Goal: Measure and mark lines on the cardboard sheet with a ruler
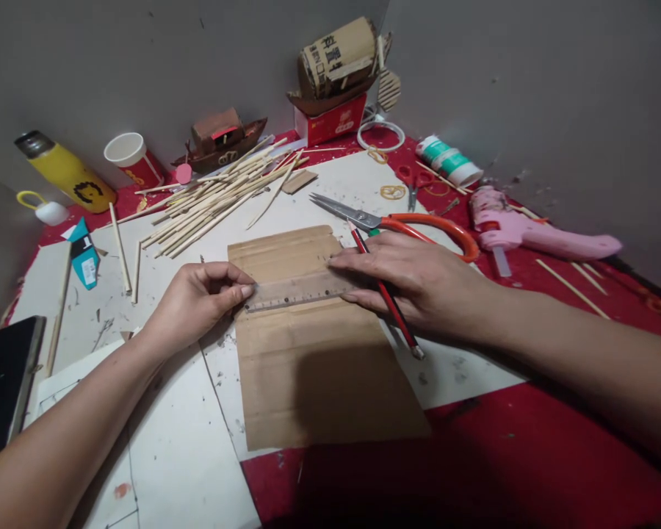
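A clear ruler [291, 291] lies across the upper part of a brown cardboard sheet [330, 375]. My left hand [201, 301] pinches the ruler's left end between thumb and fingers at the sheet's left edge. At the ruler's right end, my right hand [402, 279] presses it with its fingers closed around that end. A red and black pencil [388, 300] is held in the same hand, its tip pointing up and away, off the sheet. Orange-handled scissors [374, 220] lie just beyond my right hand.
Wooden sticks [214, 198] are piled at the back left, near a cup [135, 158] and a yellow bottle [69, 173]. A pink glue gun [545, 235] lies right, a phone [5, 382] left. Model boats [220, 139] stand behind.
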The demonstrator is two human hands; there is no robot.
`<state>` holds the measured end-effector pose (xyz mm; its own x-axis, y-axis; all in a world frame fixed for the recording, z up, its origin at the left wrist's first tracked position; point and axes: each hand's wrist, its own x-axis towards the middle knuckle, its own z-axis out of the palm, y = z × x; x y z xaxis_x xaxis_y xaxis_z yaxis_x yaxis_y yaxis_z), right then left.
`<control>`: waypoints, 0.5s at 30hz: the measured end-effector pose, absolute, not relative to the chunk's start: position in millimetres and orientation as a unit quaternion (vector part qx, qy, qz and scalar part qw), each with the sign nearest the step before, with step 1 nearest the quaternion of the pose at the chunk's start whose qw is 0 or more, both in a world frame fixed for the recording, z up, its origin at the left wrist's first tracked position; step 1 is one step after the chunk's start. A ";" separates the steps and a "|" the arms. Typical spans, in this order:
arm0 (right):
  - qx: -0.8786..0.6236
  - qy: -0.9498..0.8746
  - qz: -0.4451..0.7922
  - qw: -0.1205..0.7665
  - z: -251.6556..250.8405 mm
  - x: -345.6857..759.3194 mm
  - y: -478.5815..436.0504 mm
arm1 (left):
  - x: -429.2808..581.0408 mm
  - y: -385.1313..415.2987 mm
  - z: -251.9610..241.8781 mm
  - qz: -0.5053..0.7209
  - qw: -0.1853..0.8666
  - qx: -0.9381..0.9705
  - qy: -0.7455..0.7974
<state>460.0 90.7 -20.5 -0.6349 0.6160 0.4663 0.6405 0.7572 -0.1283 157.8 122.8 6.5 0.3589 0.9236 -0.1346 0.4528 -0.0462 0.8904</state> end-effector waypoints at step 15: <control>-0.370 -0.894 0.045 0.249 -16.4 460.1 86.2 | 158.1 125.6 5.6 0.234 0.411 0.724 0.502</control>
<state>460.1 86.2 -16.4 -0.6029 0.6835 0.4115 0.6392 0.7225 -0.2635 158.1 125.6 5.6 0.3874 0.9190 -0.0738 0.5345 -0.1586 0.8302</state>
